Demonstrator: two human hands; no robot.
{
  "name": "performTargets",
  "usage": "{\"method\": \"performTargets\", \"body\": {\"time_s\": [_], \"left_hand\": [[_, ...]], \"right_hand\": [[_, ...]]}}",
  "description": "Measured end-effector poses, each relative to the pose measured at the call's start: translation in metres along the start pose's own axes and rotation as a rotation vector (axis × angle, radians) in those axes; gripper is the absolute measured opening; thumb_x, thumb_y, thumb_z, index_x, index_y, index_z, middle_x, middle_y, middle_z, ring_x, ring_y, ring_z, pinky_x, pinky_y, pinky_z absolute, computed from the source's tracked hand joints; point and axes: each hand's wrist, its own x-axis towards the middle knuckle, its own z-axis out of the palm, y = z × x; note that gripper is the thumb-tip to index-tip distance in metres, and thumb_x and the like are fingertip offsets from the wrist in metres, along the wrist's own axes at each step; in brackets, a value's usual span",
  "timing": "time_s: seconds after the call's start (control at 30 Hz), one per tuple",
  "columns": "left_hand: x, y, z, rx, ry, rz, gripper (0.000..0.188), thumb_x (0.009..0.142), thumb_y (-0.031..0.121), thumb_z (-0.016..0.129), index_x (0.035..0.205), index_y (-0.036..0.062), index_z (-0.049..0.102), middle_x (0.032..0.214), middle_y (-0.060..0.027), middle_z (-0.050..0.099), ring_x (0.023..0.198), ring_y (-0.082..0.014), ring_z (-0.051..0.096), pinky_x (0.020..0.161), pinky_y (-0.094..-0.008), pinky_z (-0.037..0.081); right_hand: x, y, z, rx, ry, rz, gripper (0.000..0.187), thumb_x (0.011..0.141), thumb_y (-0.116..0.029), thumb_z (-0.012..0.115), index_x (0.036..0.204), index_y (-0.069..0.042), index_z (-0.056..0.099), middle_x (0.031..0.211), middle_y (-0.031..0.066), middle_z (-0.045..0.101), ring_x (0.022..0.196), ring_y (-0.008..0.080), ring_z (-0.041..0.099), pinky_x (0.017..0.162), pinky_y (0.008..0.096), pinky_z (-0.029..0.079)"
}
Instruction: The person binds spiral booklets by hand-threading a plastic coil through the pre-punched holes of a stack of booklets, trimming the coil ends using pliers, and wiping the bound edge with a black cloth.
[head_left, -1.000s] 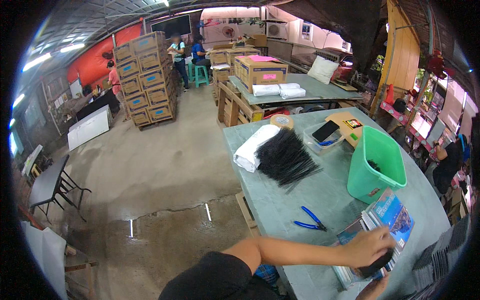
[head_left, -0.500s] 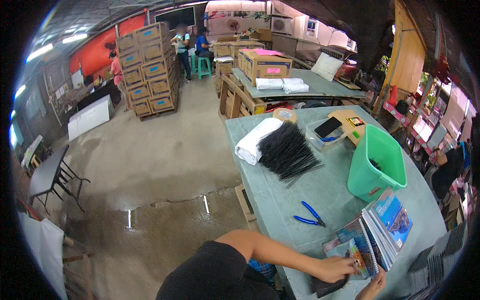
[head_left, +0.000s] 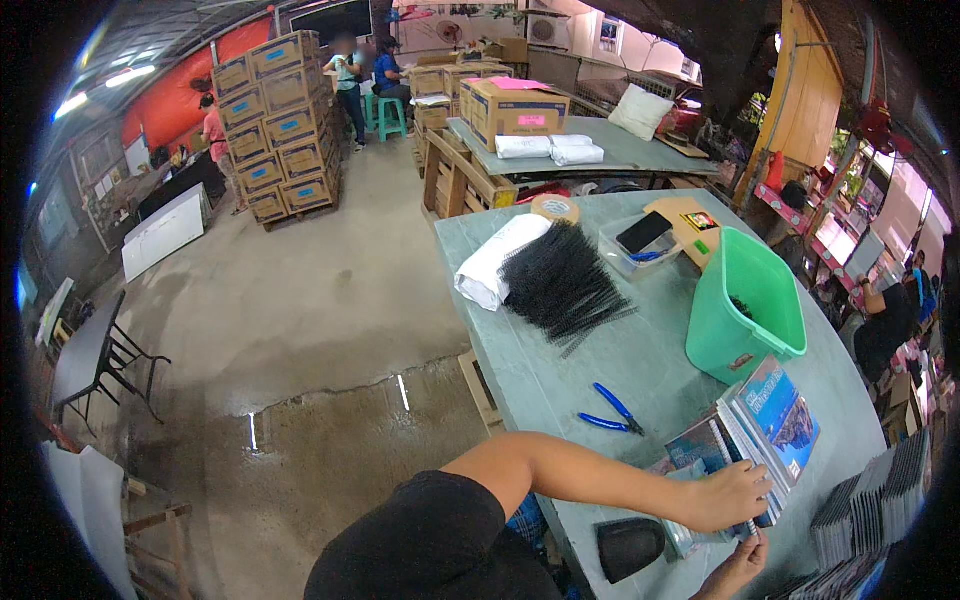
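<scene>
A stack of spiral notebooks (head_left: pixel 782 412) with blue picture covers lies at the table's near right. My left hand (head_left: pixel 728 497) reaches across it, fingers curled over the spiral-bound edge of a notebook. Just below, my right hand (head_left: pixel 742 562) pinches the lower end of that edge; its fingertips hide what exactly they grip. Beside my left forearm rests a black rounded pad-like object (head_left: pixel 630 550). Blue-handled cutting pliers (head_left: pixel 612 411) lie spread farther up the table. A heap of black plastic binding coils (head_left: pixel 565 285) sits beyond them, against a white wrapped roll (head_left: pixel 505 262).
A green bin (head_left: pixel 745 320) stands behind the notebooks. Past the coils are a tape roll (head_left: pixel 555 208) and a clear tub (head_left: pixel 637 247) with a phone on it. More stacked notebooks (head_left: pixel 870 495) fill the right edge. Stacked cartons (head_left: pixel 285 130) and several people are in the background.
My left hand has moved up and right from the notebook's cover onto its spiral edge, uncovering the black pad-like object. My right hand has shifted slightly down and left. The whole view has shifted a little.
</scene>
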Motion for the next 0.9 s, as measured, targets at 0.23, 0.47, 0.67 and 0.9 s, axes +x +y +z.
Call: {"method": "performTargets", "body": {"time_s": [0.23,0.47,0.67,0.9], "left_hand": [[0.008,0.012,0.02,-0.027,-0.025,0.064,0.017,0.067,0.021,0.06,0.075,0.0059,0.06,0.081,-0.0067,0.058,0.085,-0.0221,0.052,0.072,-0.0315,0.039],[0.017,0.023,0.039,-0.221,-0.076,0.058,0.018,0.069,0.023,0.059,0.073,0.0058,0.062,0.08,-0.0059,0.058,0.084,-0.0225,0.053,0.071,-0.031,0.039],[0.023,0.032,0.063,-0.191,-0.051,0.019,0.012,0.067,0.021,0.059,0.069,0.0106,0.065,0.074,-0.0067,0.059,0.079,-0.0242,0.054,0.069,-0.0335,0.041],[0.027,0.022,0.021,-0.508,-0.231,0.05,0.01,0.06,0.013,0.06,0.063,0.0034,0.063,0.069,-0.0176,0.062,0.072,-0.0356,0.061,0.066,-0.0435,0.05]], "right_hand": [[0.001,0.022,0.003,0.427,-0.074,-0.023,0.034,0.081,-0.025,0.067,0.09,0.007,0.063,0.086,0.011,0.063,0.082,0.0179,0.055,0.077,0.0324,0.044],[-0.001,0.015,0.01,0.59,-0.035,-0.035,0.019,0.079,-0.011,0.067,0.089,0.005,0.063,0.09,0.0073,0.062,0.084,0.0156,0.054,0.08,0.0303,0.042],[-0.005,0.03,-0.003,0.466,-0.033,-0.108,0.014,0.08,-0.009,0.064,0.087,0.004,0.063,0.088,0.0067,0.063,0.082,0.014,0.054,0.075,0.0287,0.042],[-0.009,0.033,-0.009,0.306,-0.099,-0.039,0.025,0.08,-0.014,0.063,0.096,0.005,0.061,0.091,0.0074,0.063,0.084,0.0139,0.057,0.077,0.0284,0.044]]}}
